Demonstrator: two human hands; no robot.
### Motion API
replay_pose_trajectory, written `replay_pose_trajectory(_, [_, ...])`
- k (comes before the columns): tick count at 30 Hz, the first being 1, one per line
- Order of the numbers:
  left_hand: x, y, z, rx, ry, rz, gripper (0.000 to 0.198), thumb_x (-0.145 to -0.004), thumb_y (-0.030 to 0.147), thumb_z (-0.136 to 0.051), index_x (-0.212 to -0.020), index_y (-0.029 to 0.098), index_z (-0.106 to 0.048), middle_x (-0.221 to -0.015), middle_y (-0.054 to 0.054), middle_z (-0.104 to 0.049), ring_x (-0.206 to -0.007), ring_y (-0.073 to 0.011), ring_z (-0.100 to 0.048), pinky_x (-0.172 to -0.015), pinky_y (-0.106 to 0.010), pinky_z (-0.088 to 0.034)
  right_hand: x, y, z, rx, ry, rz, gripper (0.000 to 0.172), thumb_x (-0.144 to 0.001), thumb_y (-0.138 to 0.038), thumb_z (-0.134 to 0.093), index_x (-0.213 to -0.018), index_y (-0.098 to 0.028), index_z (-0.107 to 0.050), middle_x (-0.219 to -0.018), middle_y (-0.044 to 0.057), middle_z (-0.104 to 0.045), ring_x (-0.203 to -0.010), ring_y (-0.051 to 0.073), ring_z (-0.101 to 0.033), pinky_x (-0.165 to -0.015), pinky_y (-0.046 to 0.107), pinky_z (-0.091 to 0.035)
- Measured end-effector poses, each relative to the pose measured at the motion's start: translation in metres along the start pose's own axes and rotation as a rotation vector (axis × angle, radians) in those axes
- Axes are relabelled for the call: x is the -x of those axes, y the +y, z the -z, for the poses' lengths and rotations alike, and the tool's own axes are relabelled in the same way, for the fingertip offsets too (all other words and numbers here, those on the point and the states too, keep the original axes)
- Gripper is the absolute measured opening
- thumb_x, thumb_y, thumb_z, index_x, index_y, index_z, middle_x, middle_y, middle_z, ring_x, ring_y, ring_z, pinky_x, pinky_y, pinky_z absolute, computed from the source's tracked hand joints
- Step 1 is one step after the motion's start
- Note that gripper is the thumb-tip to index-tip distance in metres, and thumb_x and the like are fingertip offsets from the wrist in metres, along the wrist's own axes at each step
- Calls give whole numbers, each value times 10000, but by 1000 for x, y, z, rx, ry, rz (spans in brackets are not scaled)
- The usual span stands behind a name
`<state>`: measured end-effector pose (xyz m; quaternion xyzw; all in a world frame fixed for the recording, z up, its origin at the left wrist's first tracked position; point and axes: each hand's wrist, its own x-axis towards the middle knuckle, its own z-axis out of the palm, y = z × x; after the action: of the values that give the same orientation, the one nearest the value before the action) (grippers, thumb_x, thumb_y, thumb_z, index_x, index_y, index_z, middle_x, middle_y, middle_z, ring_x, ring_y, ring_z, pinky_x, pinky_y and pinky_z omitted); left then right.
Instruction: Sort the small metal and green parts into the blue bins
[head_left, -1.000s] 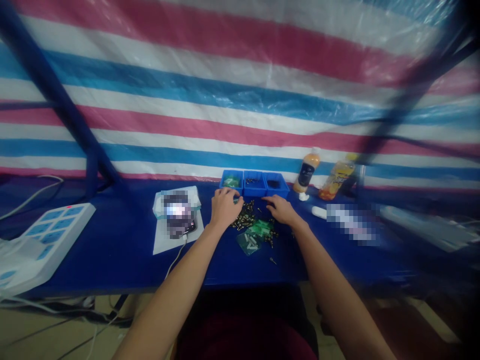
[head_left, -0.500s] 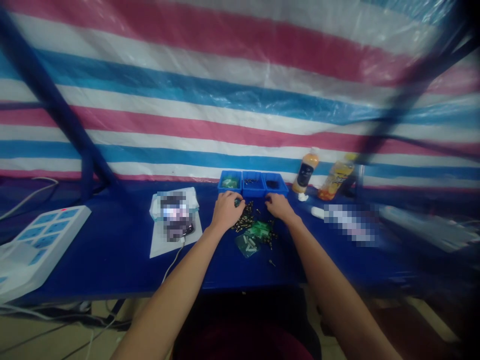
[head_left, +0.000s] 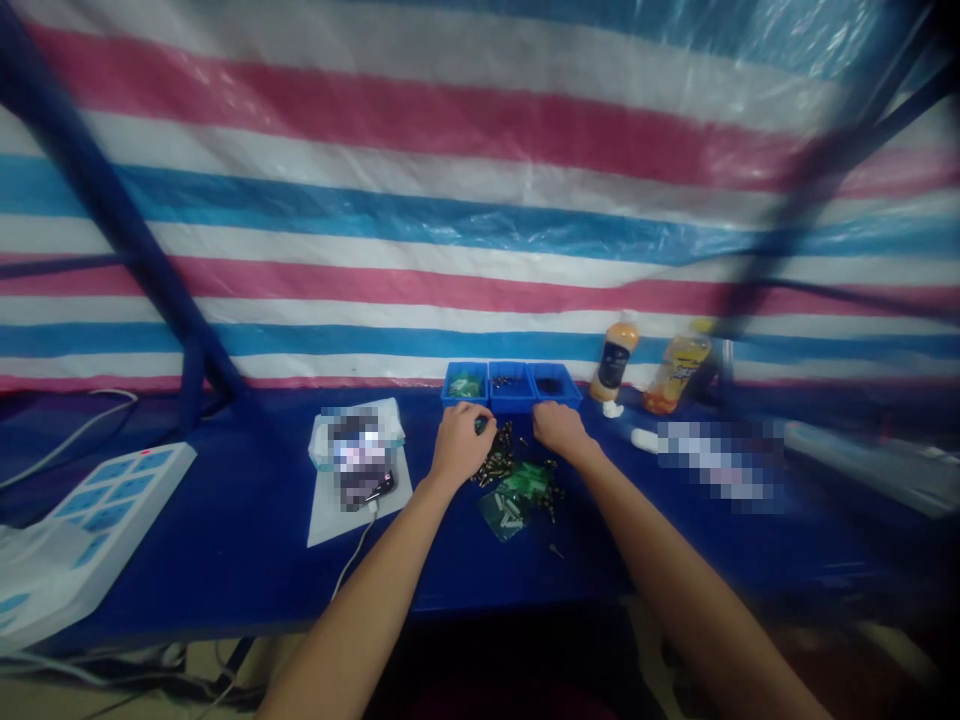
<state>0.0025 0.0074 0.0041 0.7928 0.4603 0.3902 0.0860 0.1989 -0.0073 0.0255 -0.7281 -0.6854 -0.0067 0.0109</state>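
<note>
My left hand (head_left: 463,440) is closed at the left edge of a heap of brass-coloured metal pieces (head_left: 496,462), with a small dark greenish object (head_left: 480,425) at its fingers. Its kind is too small to tell. Across the heap, just in front of the right bin, my right hand (head_left: 559,427) has its fingers curled together; whatever they hold is hidden. Green plastic bags (head_left: 528,480) lie on the near side of the heap, beside a clear bag with white strips (head_left: 504,514). One loose metal piece (head_left: 556,550) lies closer to me.
Three blue bins stand behind my hands: a left bin (head_left: 465,403) with green bags, a middle bin (head_left: 511,403) and a right bin (head_left: 556,400). Two drink bottles (head_left: 615,358) are at right. A phone (head_left: 367,490) on paper and a power strip (head_left: 112,530) lie left.
The camera view has tilted up, so the table sits lower in the picture. My right hand's fingers have curled in more; my left hand stays by the heap.
</note>
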Motion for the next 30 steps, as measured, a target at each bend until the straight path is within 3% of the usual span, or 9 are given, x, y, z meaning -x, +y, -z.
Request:
replay_pose_trajectory(4, [1, 3, 1, -24, -24, -63, 212, -926, 289, -514, -1053, 239, -677, -1022, -55, -671, -1005, -247, -567, -919, -388, -452, 8, 1, -3, -14, 70, 46, 353, -978, -257, -352, -1142, -123, -634, -1168, 207, -621, -1028, 289, -659, -862, 391, -501])
replay_pose_trajectory(7, [1, 4, 1, -27, -65, -90, 257, -939, 252, -484, -1139, 242, -645, -1034, -54, -675, -1001, -246, -568, -910, -389, -449, 10, 2, -6, -48, 45, 82, 315, -957, -329, -455, -1119, -155, -661, -1161, 189, -629, -1050, 302, -645, -878, 394, -491])
replay_pose_trajectory(13, [2, 2, -1, -57, -115, -79, 255, -955, 274, -457, -1077, 247, -679, -1097, -66, -674, -1037, -266, -566, -887, -404, -450, -1, 19, -13, -175, 23, 146, 244, -921, -258, -523, -1031, -218, -737, -1133, 119, -690, -1072, 273, -640, -924, 363, -465])
replay_pose_trajectory(17, [1, 1, 0, -57, -112, -74, 262, -957, 271, -449, -1050, 248, -692, -1076, -65, -680, -1025, -264, -571, -874, -397, -454, -3, 40, -15, -349, -10, 334, 294, -913, -195, -518, -1106, -219, -738, -1164, 57, -708, -1104, 203, -629, -1000, 283, -419])
replay_pose_trajectory(20, [1, 1, -1, -47, -112, -96, 254, -953, 271, -458, -1041, 246, -695, -1060, -61, -684, -1008, -256, -573, -887, -393, -450, -2, 46, -17, -429, -35, 411, 283, -890, -291, -595, -1119, -210, -740, -1142, 56, -714, -1051, 198, -643, -967, 275, -440])
replay_pose_trajectory(24, [1, 1, -1, -59, -115, -103, 243, -950, 286, -468, -1033, 244, -693, -1055, -58, -686, -995, -255, -576, -873, -389, -447, -3, 41, -20, -430, 16, 300, 328, -837, -396, -673, -1095, -209, -749, -1024, 52, -739, -943, 203, -669, -878, 272, -474])
replay_pose_trajectory(27, [0, 2, -1, -54, -116, -101, 236, -948, 291, -475, -1028, 245, -693, -1052, -56, -686, -996, -255, -578, -879, -389, -445, -5, 37, -21, -372, 56, 205, 299, -845, -310, -658, -1115, -207, -737, -1024, 56, -742, -970, 209, -669, -891, 265, -462])
replay_pose_trajectory(30, [-1, 2, -1, -38, -114, -95, 220, -937, 285, -491, -1009, 243, -695, -1038, -54, -686, -995, -251, -581, -898, -387, -444, -5, 33, -21, -331, 64, 201, 275, -875, -207, -568, -1092, -211, -737, -1092, 58, -731, -1040, 206, -653, -932, 258, -443])
